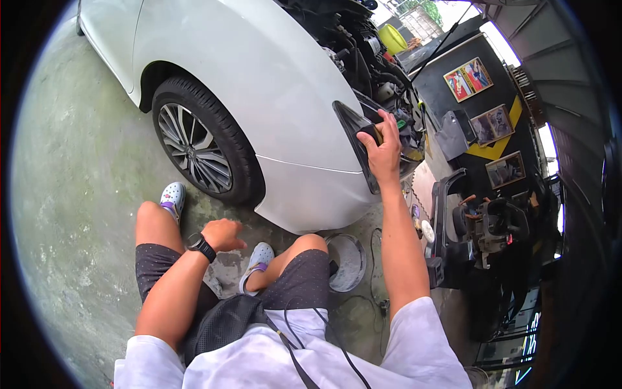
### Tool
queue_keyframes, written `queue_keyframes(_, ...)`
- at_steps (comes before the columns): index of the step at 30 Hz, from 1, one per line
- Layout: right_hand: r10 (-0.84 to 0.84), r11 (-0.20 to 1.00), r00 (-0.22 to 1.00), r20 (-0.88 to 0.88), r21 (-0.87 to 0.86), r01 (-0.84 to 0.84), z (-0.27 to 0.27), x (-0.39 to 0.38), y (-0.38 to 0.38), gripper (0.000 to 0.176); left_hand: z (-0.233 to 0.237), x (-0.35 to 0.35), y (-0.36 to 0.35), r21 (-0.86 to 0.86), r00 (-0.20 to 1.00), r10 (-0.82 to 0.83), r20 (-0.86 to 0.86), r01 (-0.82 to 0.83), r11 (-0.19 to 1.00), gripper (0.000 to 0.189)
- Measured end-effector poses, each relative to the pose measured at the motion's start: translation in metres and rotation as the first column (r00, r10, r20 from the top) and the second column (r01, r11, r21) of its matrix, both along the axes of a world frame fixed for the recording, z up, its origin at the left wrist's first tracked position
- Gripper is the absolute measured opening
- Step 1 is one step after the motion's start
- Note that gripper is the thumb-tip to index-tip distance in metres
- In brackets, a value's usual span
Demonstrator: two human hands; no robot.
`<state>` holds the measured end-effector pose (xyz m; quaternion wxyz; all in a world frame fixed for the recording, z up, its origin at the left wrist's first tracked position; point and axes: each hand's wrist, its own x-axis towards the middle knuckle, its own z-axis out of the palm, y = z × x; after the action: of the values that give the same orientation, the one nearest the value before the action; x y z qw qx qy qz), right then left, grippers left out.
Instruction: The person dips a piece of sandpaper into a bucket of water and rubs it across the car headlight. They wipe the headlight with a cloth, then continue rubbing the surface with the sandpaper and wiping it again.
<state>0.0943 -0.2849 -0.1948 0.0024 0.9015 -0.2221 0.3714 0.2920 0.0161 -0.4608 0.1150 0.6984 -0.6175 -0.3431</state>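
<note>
My right hand point(383, 150) is closed around a small black block point(371, 134), which rests against the headlight point(353, 123) at the front corner of a white car point(304, 123). My left hand point(223, 235), with a black watch on the wrist, hangs over my legs below the front wheel point(194, 146). Its fingers are bent and partly blurred, and whether they hold anything does not show. The car's engine bay point(369, 58) lies open beyond the headlight.
A round bucket point(346, 262) stands on the floor right of my knee, with a cable point(374, 285) beside it. Removed car parts point(492, 223) stand at the right. Pictures point(468, 79) hang on a dark wall. A yellow-green container point(392, 39) is behind the car.
</note>
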Motion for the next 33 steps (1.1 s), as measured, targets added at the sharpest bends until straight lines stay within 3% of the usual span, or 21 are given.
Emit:
queue_keyframes(4, -0.031, 0.998, 0.998, -0.049, -0.048, 0.029, -0.015, -0.061, -0.012, 0.040, 0.000, 0.002, 0.002, -0.017, 1.000, -0.011, -0.005, 0.011, 1.000, 0.052)
queue_keyframes(6, -0.113, 0.990, 0.991, -0.072, -0.091, 0.106, -0.021, -0.088, -0.007, 0.040, 0.013, 0.006, 0.003, 0.039, 0.999, 0.024, -0.042, -0.022, 0.999, 0.061)
queue_keyframes(13, 0.018, 1.000, 0.999, -0.050, -0.005, -0.019, -0.005, 0.000, 0.014, 0.036, -0.003, 0.008, 0.005, 0.009, 0.999, 0.033, 0.004, -0.033, 0.999, 0.061)
queue_keyframes(18, -0.086, 0.995, 0.995, -0.060, -0.048, 0.083, -0.030, -0.078, -0.005, 0.037, 0.005, 0.017, 0.009, -0.007, 0.996, 0.061, -0.069, -0.061, 0.998, 0.063)
queue_keyframes(21, -0.093, 0.995, 0.994, -0.053, -0.030, 0.091, -0.031, -0.076, -0.002, 0.036, 0.001, 0.022, 0.012, -0.069, 0.989, 0.117, -0.092, -0.124, 0.990, 0.053)
queue_keyframes(24, -0.065, 0.994, 0.997, -0.046, -0.091, 0.060, -0.012, -0.015, 0.012, 0.036, -0.003, 0.020, 0.012, -0.022, 0.998, 0.058, -0.032, -0.059, 0.998, 0.052)
queue_keyframes(26, -0.032, 0.999, 1.000, -0.001, -0.028, 0.032, -0.008, 0.003, 0.016, 0.037, -0.003, 0.018, 0.011, 0.008, 0.999, 0.035, -0.019, -0.035, 0.999, 0.057)
queue_keyframes(30, -0.131, 0.987, 0.990, -0.047, -0.097, 0.126, -0.018, -0.043, 0.006, 0.038, 0.004, 0.019, 0.009, 0.025, 0.998, 0.034, -0.049, -0.033, 0.999, 0.063)
queue_keyframes(33, -0.125, 0.992, 0.992, -0.027, -0.011, 0.125, -0.025, -0.053, 0.001, 0.037, 0.011, 0.025, 0.010, 0.002, 0.993, 0.079, -0.090, -0.080, 0.997, 0.063)
